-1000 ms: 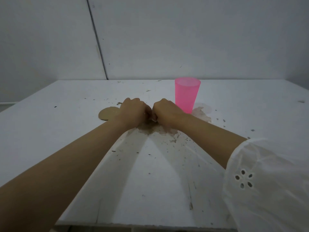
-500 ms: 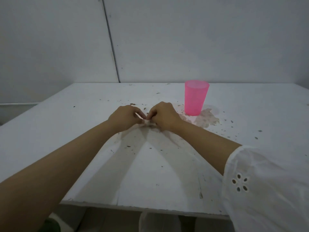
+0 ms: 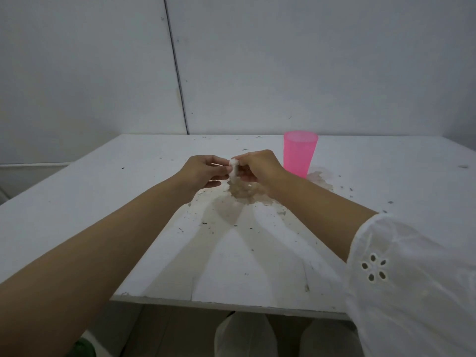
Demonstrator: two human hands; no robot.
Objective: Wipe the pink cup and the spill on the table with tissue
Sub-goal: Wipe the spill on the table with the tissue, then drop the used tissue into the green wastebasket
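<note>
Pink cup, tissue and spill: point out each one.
pink cup (image 3: 299, 157), head view, front wall.
tissue (image 3: 234, 169), head view, wad between the fingertips.
spill (image 3: 243, 191), head view, brownish puddle's middle.

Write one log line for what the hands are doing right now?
hands: left hand and right hand pinch tissue wad | pink cup: upright | spill: still on table

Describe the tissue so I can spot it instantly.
Find the white table, then the pink cup toward its back. Just left of it, both hands meet above a brownish spill; the tissue is the small white wad pinched between their fingertips.
</note>
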